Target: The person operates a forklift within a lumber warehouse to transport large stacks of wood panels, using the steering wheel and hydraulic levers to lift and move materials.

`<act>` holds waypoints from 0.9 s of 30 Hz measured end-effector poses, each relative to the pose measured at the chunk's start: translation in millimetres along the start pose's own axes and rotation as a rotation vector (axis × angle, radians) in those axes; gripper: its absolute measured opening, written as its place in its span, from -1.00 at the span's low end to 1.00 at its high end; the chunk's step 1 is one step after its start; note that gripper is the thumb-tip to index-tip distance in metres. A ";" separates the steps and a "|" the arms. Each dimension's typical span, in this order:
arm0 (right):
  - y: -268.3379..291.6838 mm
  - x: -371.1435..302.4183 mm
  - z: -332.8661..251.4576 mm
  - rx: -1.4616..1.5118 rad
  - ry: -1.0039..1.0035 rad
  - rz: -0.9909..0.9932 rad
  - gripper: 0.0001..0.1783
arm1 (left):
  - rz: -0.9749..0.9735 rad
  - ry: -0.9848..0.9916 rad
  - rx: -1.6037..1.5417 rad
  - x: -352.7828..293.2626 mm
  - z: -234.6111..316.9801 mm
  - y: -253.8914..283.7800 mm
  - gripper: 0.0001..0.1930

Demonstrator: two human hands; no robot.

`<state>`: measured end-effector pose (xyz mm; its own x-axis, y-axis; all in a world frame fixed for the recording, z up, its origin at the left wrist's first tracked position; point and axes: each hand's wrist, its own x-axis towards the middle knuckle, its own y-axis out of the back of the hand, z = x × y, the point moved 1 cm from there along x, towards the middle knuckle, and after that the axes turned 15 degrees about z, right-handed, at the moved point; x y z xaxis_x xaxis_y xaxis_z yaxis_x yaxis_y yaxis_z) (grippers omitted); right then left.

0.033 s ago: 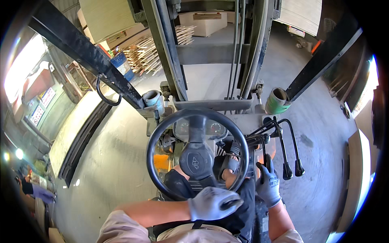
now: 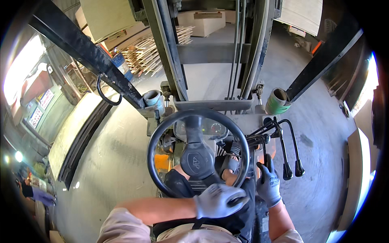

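Observation:
My left hand (image 2: 221, 201), in a grey glove with dark fingertips, lies over the lower right rim of a black steering wheel (image 2: 151, 141). Its fingers are curled closed; the part of the rim beneath them is hidden. To the right of the wheel, my gloved right hand (image 2: 268, 185) is closed around an upright black control lever (image 2: 265, 156), thumb along its side. Two longer bent levers with black knobs (image 2: 287, 171) stand just right of that hand, untouched. Behind the wheel sits a dashboard with round gauges (image 2: 216, 128).
A forklift mast (image 2: 212, 53) rises ahead between two slanted black posts (image 2: 81, 50). Pale board stacks (image 2: 73, 135) stand left, and another panel stack (image 2: 356, 174) right. Loose wood strips (image 2: 148, 50) are piled ahead left. A person (image 2: 38, 193) is at the far left.
My left hand has shifted slightly right along with the wheel, which has turned a little. The surroundings at the left have moved slightly. My right hand stays on the lever.

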<state>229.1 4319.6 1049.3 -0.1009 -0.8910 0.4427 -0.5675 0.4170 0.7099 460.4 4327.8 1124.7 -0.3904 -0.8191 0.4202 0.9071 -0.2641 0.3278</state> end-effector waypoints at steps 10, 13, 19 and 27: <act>-23.7 76.0 17.0 0.057 -0.100 0.003 -0.46 | 0.433 0.314 -0.050 225.2 -56.6 95.2 -0.72; -33.1 98.5 21.8 0.064 -0.049 0.014 -0.45 | 0.720 0.202 -0.137 211.8 -85.5 155.7 -0.78; -53.3 128.2 28.8 -0.002 -0.025 0.021 -0.46 | 0.823 0.271 -0.236 111.7 -113.8 208.6 -0.65; -73.8 191.0 32.4 -0.040 -0.042 -0.030 -0.47 | 0.056 0.040 0.042 109.1 -109.9 85.7 -0.81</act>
<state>225.2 4112.8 1063.7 -0.1190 -0.9094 0.3985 -0.5380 0.3963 0.7439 512.9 4159.8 1105.6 -0.3318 -0.8521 0.4048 0.9195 -0.1963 0.3405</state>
